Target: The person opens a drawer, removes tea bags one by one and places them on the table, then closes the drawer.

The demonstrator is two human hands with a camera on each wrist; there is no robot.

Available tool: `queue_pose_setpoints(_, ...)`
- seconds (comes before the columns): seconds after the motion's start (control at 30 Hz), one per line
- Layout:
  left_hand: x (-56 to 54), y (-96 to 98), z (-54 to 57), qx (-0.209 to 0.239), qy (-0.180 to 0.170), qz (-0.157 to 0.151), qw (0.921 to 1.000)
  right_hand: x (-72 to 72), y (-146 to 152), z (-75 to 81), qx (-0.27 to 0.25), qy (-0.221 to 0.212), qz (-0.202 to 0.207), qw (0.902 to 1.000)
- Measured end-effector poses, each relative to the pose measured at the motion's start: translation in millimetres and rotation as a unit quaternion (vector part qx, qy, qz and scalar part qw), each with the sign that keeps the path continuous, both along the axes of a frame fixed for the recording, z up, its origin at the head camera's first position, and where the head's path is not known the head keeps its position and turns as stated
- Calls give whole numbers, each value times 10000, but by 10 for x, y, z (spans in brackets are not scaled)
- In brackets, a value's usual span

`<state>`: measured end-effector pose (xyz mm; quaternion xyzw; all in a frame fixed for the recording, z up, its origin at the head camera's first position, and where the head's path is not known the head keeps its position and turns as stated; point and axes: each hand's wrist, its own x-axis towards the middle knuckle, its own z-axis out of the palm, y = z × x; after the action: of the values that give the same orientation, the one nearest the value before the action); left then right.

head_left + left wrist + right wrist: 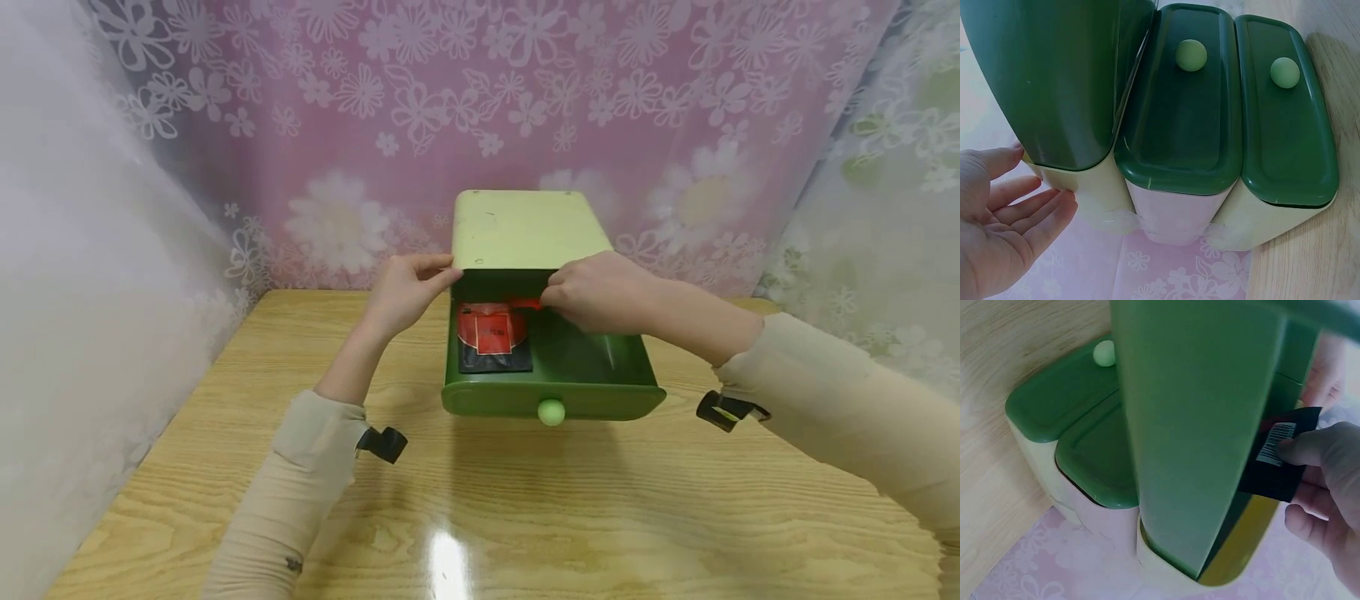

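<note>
A cream cabinet (528,229) stands on the table with its green top drawer (487,402) pulled out. At the cabinet's upper left front corner, my left hand (405,292) touches the edge with thumb and fingers extended. My right hand (603,292) reaches over the drawer's right rear part. In the right wrist view it pinches a flat black packet (1280,442) with a white barcode label, thumb on the label. Part of that packet is hidden behind the drawer wall. A red and black packet (491,335) lies at the drawer's left side.
Beneath the open drawer, two closed green drawers (1179,125) with round pale knobs show in the left wrist view. The wooden table (360,517) extends toward me. A pink floral curtain (420,108) hangs behind the cabinet.
</note>
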<state>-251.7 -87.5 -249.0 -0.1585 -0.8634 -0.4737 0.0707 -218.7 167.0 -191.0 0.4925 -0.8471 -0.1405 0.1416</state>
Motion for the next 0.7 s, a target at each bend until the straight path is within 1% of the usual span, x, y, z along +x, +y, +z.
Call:
queue_pose_setpoints(0.07,3,1,-1,-5,11,-15,10000,64,61,26,-461,127,142,9988)
queue_pose_setpoints(0.13,3,2,-2,-23,37,-35,10000,125,134,47,-1000,218,261,9944)
queue_pose_setpoints(0.27,-2,8,-4,-27,78,-51,10000,213,337,92,-2041,323,585,9767)
queue_pose_setpoints(0.33,-6,12,-4,-8,92,-53,9999,239,472,116,-2420,342,718,9670)
queue_pose_setpoints(0.37,-8,14,-5,6,97,-60,9999,250,549,127,-2603,348,719,9622)
queue_pose_setpoints(0.43,-11,16,-10,30,103,-70,9999,276,710,144,-2958,300,569,9531)
queue_pose_setpoints(0.47,-11,16,-12,48,99,-80,9999,291,791,147,-3135,266,396,9484)
queue_pose_setpoints(0.53,-8,15,-14,76,89,-90,9999,329,947,147,-3472,114,-105,9377)
queue_pose_setpoints(0.63,-2,11,-14,109,62,-71,9999,375,1158,129,-3890,-102,-783,9178)
queue_pose_setpoints(0.7,1,7,-14,118,48,-72,9999,377,1285,107,-4008,-125,-1045,9101)
